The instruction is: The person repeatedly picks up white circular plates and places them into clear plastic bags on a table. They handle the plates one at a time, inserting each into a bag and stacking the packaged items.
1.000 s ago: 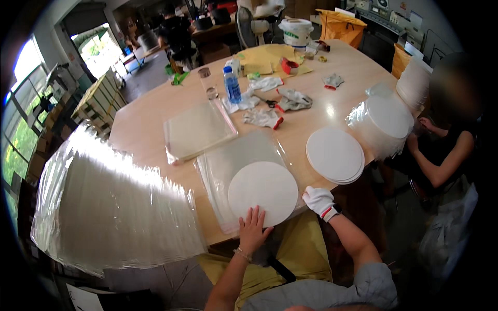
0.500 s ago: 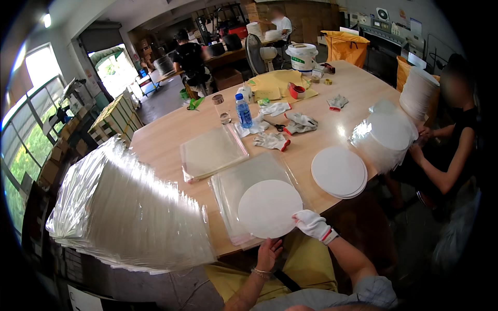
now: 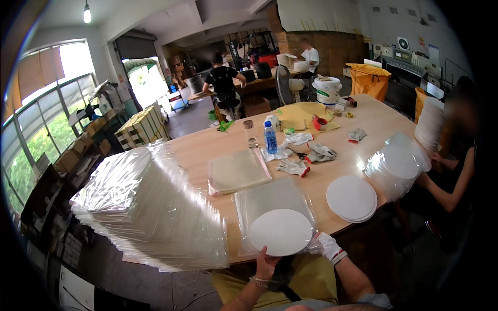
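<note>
A white round board (image 3: pixel 281 231) lies tilted over a stack of clear plastic bags (image 3: pixel 270 195) at the table's near edge. My bare left hand (image 3: pixel 266 265) grips its near rim, thumb on top and fingers underneath. Just right of the board, my right hand (image 3: pixel 330 248), in a white glove with a red-trimmed cuff, has its fingers closed on what looks like the edge of a clear plastic bag (image 3: pixel 314 242). Further right is a small pile of white round boards (image 3: pixel 351 197).
A tall heap of bagged goods (image 3: pixel 150 212) fills the left side. Beyond my hands are flat bags (image 3: pixel 238 173), a water bottle (image 3: pixel 270 138), work gloves (image 3: pixel 294 167) and a white bucket (image 3: pixel 328 92). A co-worker (image 3: pixel 456 166) sits at right beside stacked boards (image 3: pixel 429 124).
My left hand has taken hold of the board's near rim, and the board now tilts. My right hand has let go of the board and moved to the bag's edge. The view has tilted upward.
</note>
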{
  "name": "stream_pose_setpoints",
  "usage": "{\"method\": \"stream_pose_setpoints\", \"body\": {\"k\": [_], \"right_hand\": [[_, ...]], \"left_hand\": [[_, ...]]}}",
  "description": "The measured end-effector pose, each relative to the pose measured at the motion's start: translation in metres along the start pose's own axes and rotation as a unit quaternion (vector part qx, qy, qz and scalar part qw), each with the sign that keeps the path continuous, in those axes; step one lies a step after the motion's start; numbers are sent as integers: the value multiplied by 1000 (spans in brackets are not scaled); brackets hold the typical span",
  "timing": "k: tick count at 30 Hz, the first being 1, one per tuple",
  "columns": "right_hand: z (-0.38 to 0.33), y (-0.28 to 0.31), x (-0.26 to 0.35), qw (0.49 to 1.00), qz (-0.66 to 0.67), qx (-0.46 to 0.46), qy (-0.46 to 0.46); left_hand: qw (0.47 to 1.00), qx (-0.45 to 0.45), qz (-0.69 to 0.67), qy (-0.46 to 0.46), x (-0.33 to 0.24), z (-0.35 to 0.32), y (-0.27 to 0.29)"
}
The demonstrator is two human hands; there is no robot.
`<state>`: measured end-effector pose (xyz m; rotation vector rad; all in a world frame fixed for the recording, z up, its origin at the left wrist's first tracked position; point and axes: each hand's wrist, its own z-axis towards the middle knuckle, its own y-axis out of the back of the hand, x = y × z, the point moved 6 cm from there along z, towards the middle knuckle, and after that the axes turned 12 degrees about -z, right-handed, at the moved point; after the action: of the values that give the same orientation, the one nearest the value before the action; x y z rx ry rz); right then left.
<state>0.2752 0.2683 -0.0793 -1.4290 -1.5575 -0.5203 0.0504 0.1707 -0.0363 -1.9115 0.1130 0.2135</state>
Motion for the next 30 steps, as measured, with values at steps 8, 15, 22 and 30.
{"method": "stream_pose_setpoints", "body": {"k": [8, 15, 22, 30], "right_hand": [[-11, -30, 12, 987, -26, 16, 157], [-100, -153, 160, 916, -116, 119, 364], [-170, -384, 313, 845, -81, 357, 389], [-150, -506, 318, 813, -298, 375, 330]], "left_hand": [[919, 60, 357, -157, -43, -10, -41], [765, 166, 563, -266, -131, -155, -213], [604, 148, 442, -646, -310, -294, -350], [225, -342, 678, -610, -464, -295, -276]]}}
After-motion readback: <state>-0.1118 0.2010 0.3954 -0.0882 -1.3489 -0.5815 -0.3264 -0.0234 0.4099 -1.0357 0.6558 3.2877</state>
